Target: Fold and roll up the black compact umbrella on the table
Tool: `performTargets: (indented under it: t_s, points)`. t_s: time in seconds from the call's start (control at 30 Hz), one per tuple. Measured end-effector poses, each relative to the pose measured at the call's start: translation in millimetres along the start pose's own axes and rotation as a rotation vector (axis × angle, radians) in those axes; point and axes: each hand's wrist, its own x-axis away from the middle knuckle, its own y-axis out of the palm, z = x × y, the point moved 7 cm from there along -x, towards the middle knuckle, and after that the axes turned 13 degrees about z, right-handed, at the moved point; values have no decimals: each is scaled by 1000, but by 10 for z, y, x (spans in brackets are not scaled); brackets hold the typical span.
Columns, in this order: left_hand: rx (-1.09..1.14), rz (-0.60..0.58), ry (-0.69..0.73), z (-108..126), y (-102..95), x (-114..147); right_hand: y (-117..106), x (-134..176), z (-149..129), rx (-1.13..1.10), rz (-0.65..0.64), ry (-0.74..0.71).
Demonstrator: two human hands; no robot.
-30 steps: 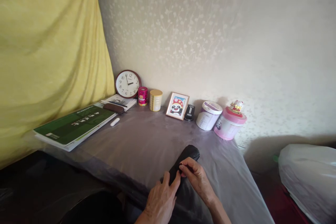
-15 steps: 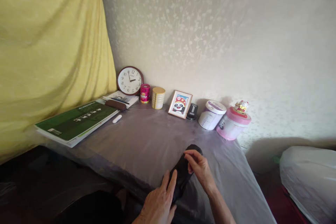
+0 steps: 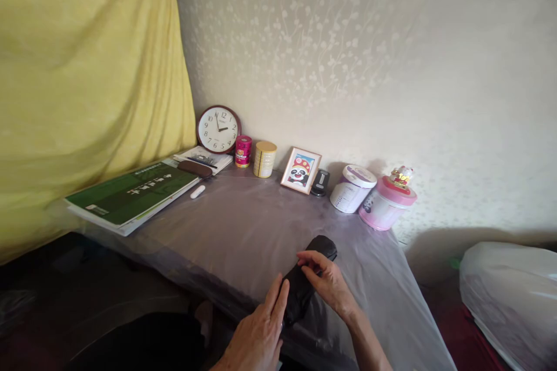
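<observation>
A black folded umbrella (image 3: pixel 300 297) is lying slantwise on the plastic-covered table (image 3: pixel 226 226), near its front edge. The left hand (image 3: pixel 260 329) is resting straightened, close-set fingers along the umbrella's left side without wrapping round it; the right hand (image 3: pixel 327 283) is holding thumb and fingertips narrowly spaced over the upper surface, and whether they are pinching anything cannot be told. The folding appears largely done, the cloth forming a compact roll; any fastening is lying out of sight, so its completion remains uncertain.

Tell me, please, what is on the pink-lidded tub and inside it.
On the pink-lidded tub stands a small white-and-gold figurine with a red base. The lid is on, so the contents cannot be seen.
</observation>
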Motion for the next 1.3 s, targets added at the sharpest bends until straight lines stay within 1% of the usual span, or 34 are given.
performTargets:
  t_s: [0.1, 0.17, 0.27, 0.4, 0.53, 0.6, 0.67, 0.7, 0.83, 0.9, 0.97, 1.1, 1.13, 1.2, 1.3]
  points:
    - [-14, -12, -13, -2, 1, 22, -21, 17, 40, -115, 41, 43]
    - [-23, -21, -14, -2, 12, 28, -71, 44, 55, -222, 62, 120]
    - [-17, 7, 30, 14, 22, 20, -193, 141, 67, -357, 74, 232]
    - [-43, 40, 61, 19, 32, 15, -356, 362, 157, -393, 48, 330]
    - [-87, 50, 69, 35, 43, 34, -431, 545, 326, -418, 20, 453]
    - [-111, 74, 81, 40, 56, 42, -485, 527, 338, -396, 79, 428]
    - [-121, 114, 99, 39, 73, 45, -515, 448, 292, -340, 150, 352]
    - [-119, 135, 108, 36, 82, 46, -498, 400, 256, -311, 161, 309]
    - [-107, 182, 129, 6, 110, 45, -293, 282, 121, -234, 75, 148]
    - [-103, 179, 124, -4, 108, 45, -263, 300, 107, -233, 76, 124]
    - [-96, 161, 108, -4, 97, 44, -310, 367, 132, -268, 87, 171]
    - [-65, 103, 63, -1, 85, 34, -486, 571, 220, -368, 42, 340]
    - [-54, 98, 58, -2, 87, 30, -543, 612, 253, -373, 54, 367]
    - [-31, 101, 56, -6, 92, 22, -663, 666, 351, -360, 134, 401]
    - [20, 128, 57, -24, 84, 16, -801, 720, 564, -338, 323, 459]
